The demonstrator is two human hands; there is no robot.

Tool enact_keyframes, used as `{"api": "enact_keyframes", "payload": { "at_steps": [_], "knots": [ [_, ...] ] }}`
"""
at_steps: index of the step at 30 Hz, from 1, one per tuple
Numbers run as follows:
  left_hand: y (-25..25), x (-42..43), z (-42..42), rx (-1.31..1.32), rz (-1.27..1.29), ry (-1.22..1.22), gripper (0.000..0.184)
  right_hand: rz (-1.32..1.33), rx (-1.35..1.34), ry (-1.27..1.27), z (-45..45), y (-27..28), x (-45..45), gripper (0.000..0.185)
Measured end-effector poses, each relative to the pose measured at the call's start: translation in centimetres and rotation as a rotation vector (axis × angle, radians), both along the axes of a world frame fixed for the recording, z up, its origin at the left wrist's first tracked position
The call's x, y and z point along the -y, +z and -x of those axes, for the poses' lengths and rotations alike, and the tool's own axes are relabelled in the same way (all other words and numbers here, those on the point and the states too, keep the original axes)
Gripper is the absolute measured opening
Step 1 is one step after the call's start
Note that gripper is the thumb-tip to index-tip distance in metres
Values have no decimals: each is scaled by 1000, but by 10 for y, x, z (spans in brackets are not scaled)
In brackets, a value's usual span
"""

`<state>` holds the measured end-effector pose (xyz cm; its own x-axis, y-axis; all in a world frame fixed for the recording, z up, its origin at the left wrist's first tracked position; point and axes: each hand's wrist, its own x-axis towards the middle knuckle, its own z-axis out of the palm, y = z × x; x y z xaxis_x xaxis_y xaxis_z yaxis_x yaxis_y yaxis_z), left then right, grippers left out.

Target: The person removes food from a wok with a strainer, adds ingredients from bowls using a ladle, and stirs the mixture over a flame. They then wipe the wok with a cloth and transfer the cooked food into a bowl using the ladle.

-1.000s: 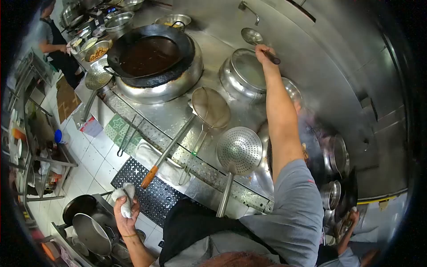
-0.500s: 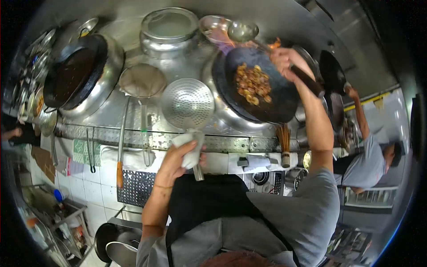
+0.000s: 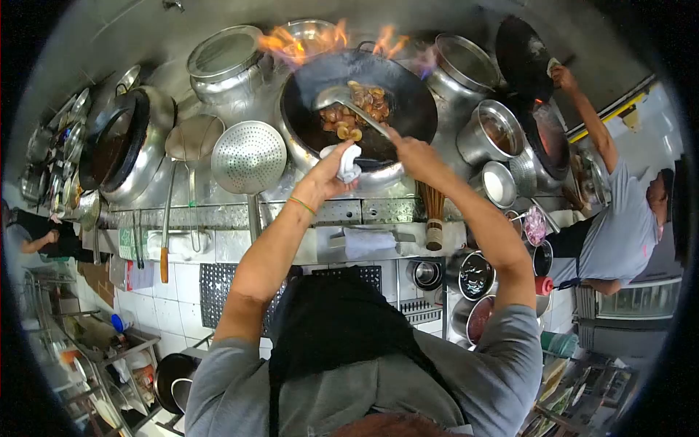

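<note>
A large black wok (image 3: pixel 410 93) sits on the range with browned food pieces and yellowish slices (image 3: pixel 373 103) inside. My left hand (image 3: pixel 320 182) is closed on a folded white cloth (image 3: pixel 349 164) at the wok's near rim; whether it also grips the rim through the cloth, I cannot tell. Wrapped round a ladle's handle, my right hand (image 3: pixel 420 156) is over the near right part of the wok. The bowl of that ladle (image 3: pixel 333 96) is down in the wok, beside the food on its left.
Flames (image 3: pixel 291 44) rise behind the wok. A perforated strainer (image 3: pixel 249 157) and a mesh skimmer (image 3: pixel 195 138) lie to the left. A bamboo brush (image 3: pixel 434 218) stands right of the wok, with metal pots (image 3: pixel 489 135) beyond. A co-worker (image 3: pixel 611 218) handles another wok (image 3: pixel 521 58) at far right.
My left hand with the cloth has gone from beside the strainer's handle to the wok's near rim. The ladle has come down into the wok. Flames behind it have grown, and the view has shifted.
</note>
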<state>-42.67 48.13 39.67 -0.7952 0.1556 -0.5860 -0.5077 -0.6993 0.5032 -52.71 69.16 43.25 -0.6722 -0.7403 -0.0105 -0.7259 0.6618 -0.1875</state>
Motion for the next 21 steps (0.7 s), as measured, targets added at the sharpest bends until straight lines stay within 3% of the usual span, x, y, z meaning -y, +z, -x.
{"api": "enact_keyframes", "payload": {
  "at_steps": [3,7,11,17,19,20,21],
  "knots": [
    [-2,-4,7,70,-48,104,28,-256,-144,-84,-39,64,-42,61],
    [3,-12,9,151,-249,211,26,-98,-214,-202,-91,84,-92,61],
    [-9,-5,22,118,-280,139,20,-173,-115,-304,-147,111,-114,59],
    [-54,-3,44,76,-323,-4,11,-170,-113,-517,-148,33,-51,51],
    [-30,-13,18,108,-238,90,14,-139,-65,-534,-158,34,-43,50],
    [-31,-15,8,34,-238,5,16,-94,-34,-549,-157,41,-37,49],
    [-10,-16,-13,124,-217,-61,17,-87,-46,-549,-158,55,-36,49]
  ]
}}
